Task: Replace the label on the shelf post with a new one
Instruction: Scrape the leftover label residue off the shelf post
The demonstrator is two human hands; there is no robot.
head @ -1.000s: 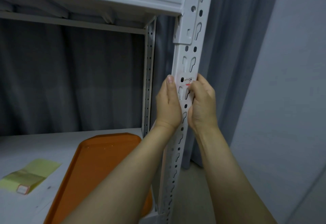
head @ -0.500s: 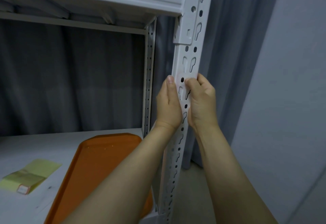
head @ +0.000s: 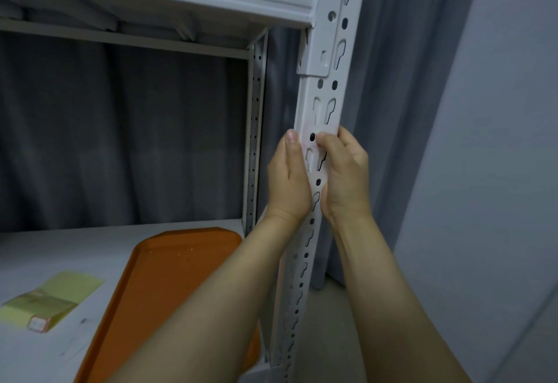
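The job looks close to finished, though one picture cannot settle it. A pale, near-blank label [head: 308,129] already sits on the front face of the shelf post [head: 323,105], a short way below the bracket that carries the upper shelf, and no second label shows anywhere on the post. I judge this to be the new one getting its last rub-down. It could equally be the old one about to be picked off, since its face is too washed out to read.

The left grip [head: 288,180] holds the post's left edge just below the label, thumb straight up along that edge and fingers hidden behind the steel. The right grip [head: 345,174] wraps the post's right edge, fingers curled round it. Its bent thumb presses down on the label's lower right part, so the label lies directly under that thumb and just above both palms.

Left of the post, on the lower shelf [head: 60,247], lie an orange tray [head: 181,277] and, further left, a yellow backing sheet [head: 54,295]. That sheet would still need clearing away.
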